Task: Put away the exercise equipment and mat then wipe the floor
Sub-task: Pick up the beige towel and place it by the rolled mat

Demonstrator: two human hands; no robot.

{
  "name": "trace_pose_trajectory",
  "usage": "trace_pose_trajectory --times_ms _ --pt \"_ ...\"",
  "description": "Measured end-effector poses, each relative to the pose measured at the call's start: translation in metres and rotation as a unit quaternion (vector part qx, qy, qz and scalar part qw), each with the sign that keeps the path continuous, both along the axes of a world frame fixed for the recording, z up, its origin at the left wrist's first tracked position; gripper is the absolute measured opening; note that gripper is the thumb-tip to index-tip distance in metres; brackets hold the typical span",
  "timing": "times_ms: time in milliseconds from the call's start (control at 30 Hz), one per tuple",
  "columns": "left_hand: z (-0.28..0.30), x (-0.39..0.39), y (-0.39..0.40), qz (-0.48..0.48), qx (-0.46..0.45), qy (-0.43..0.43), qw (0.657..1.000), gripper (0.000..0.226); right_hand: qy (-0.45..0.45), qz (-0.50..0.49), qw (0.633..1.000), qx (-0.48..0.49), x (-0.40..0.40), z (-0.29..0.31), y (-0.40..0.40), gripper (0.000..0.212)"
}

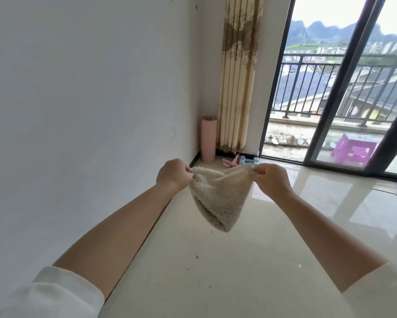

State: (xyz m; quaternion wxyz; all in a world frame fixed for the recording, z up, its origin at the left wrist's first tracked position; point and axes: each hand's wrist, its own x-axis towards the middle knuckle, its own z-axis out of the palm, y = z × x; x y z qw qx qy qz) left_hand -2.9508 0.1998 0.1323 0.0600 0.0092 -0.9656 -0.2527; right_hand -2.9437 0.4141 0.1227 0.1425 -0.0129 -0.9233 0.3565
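Mat and dumbbells stood stowed in corner, left hand and right hand pinched cloth corners, floor looked unwiped.

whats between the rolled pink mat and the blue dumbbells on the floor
In the head view, a pink piece of equipment lies on the floor between the rolled mat and the blue dumbbells, below the curtain. What it is cannot be told.

white wall, glossy floor, curtain
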Motion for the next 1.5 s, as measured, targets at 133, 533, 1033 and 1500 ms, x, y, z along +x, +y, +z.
trace_pose_trajectory --times_ms 133,533,1033,1500 --pt "-0.004 -0.107 0.016 0.028 0.003 0.022 0.999 0.014 0.048 0.024 0.999 -0.002 -0.11 0.003 0.018 0.023" --pt "-0.023 -0.413 0.051 0.149 -0.053 0.049 0.986 0.024 0.033 0.106 0.992 -0.069 -0.472 0.002 0.058 0.029" --pt "-0.078 -0.769 0.01 0.165 0.182 0.023 0.969 0.037 -0.023 0.102 0.988 -0.116 -0.853 0.004 -0.004 0.031" --pt "-0.022 -1.054 0.018 0.127 0.222 0.07 0.964 0.018 -0.121 0.129 0.983 -0.053 -1.147 -0.027 0.024 0.025"
